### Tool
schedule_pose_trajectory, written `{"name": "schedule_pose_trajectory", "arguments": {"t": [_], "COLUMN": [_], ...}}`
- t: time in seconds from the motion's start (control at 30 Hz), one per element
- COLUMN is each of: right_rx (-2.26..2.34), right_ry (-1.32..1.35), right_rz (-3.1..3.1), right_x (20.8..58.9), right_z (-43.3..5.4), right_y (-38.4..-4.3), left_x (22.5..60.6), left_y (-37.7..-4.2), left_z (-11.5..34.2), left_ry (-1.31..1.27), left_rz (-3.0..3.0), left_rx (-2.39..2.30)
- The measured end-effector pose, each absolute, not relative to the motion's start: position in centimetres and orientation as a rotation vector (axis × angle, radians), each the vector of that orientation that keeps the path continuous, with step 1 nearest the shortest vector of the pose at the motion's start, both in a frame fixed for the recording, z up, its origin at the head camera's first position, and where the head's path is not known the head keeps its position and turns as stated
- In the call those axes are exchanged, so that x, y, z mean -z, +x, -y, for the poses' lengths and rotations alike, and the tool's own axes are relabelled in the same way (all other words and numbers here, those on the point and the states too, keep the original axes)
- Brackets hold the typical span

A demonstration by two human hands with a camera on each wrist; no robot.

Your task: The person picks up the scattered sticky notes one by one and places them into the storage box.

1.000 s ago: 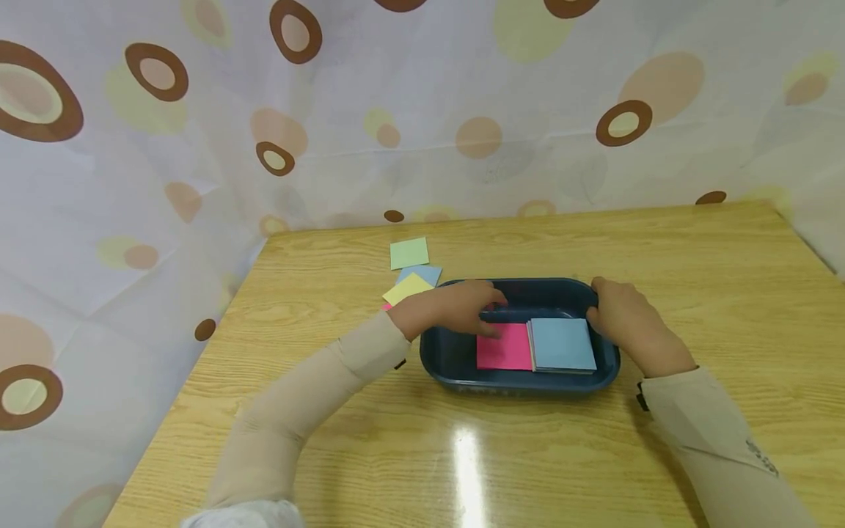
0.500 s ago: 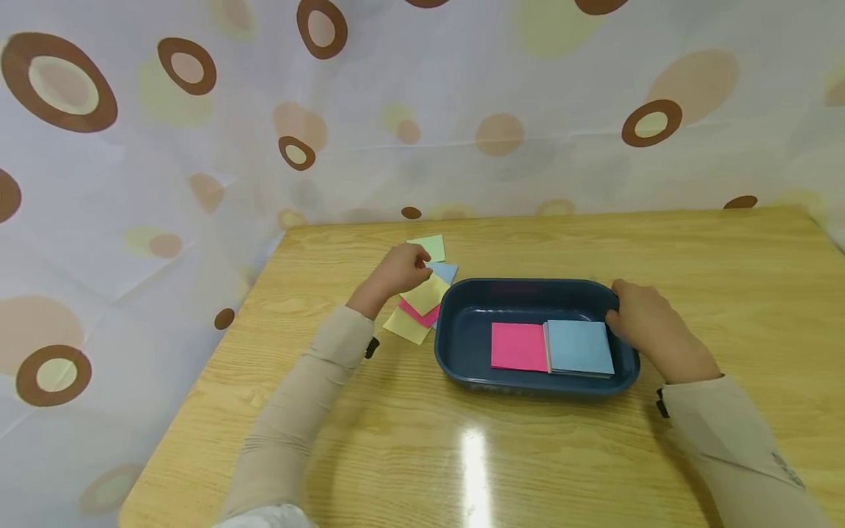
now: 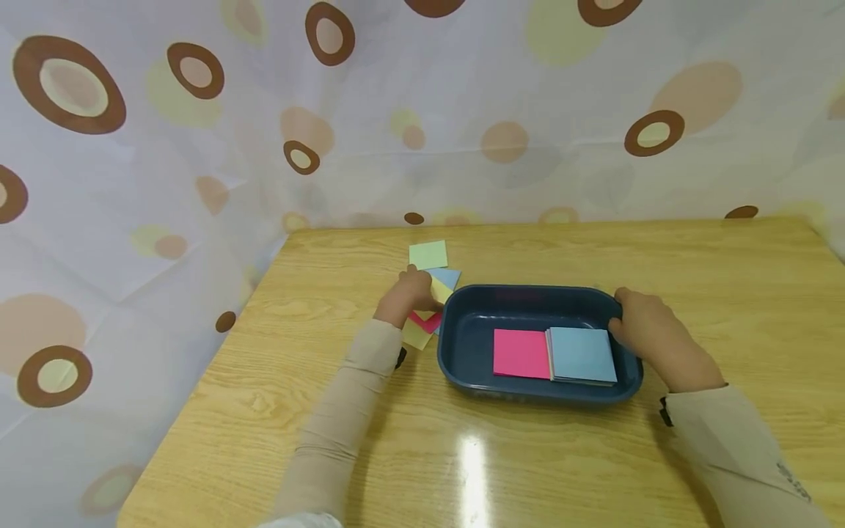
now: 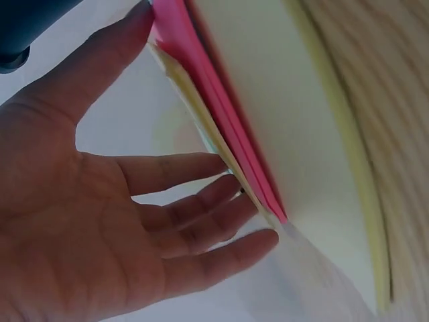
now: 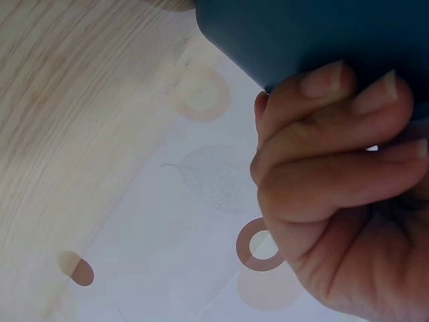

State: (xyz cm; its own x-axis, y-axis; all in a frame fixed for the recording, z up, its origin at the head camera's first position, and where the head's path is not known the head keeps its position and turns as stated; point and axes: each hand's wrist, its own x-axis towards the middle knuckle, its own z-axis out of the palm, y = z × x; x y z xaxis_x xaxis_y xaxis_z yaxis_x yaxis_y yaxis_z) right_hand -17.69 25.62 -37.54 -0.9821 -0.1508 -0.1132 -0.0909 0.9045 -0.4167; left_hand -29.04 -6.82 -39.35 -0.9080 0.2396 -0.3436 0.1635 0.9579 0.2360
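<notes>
Left hand (image 3: 414, 291): we see it at the left end of the dark blue tray (image 3: 465, 352), over a loose pile of square papers. Thumb spread from the fingers (image 4: 208, 265), which are nearly straight; grip wide. In the left wrist view the fingertips meet the edge of the upper yellow paper (image 3: 442, 290); we cannot tell whether it bears any weight.

Under that sheet we note the loose pink paper (image 3: 425, 321), with the lower yellow paper (image 3: 417, 336) beneath, lying on the wood-grain table (image 3: 561, 469). The loose blue paper (image 3: 449, 277) pokes out behind; the green paper (image 3: 428, 254) lies farthest back.

Right hand (image 3: 656, 334): we find it gripping the tray's right end, fingers curled against the outer wall, thumb at the rim.

Inside the tray, we log the pink square (image 3: 520, 353) flat near the middle and, just right of it, the blue square (image 3: 583, 354) topping a stack with pale edges. Behind the table hangs a patterned cloth (image 3: 396, 88).
</notes>
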Motion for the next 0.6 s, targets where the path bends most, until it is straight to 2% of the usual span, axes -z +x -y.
{"name": "schedule_pose_trajectory", "arguments": {"t": [0.33,0.6], "right_rx": [0.626,0.639], "right_ry": [-0.204,-0.220], "right_rz": [-2.932,-2.933], "right_x": [37.8,37.8], "right_z": [-25.2,-25.5], "right_y": [-17.6,-17.6], "left_x": [39.6,38.6], "left_y": [-28.0,-28.3], "left_z": [6.6,6.7], "left_ry": [0.133,0.199], "left_rz": [-2.764,-2.772], "left_rx": [-0.287,-0.222]}}
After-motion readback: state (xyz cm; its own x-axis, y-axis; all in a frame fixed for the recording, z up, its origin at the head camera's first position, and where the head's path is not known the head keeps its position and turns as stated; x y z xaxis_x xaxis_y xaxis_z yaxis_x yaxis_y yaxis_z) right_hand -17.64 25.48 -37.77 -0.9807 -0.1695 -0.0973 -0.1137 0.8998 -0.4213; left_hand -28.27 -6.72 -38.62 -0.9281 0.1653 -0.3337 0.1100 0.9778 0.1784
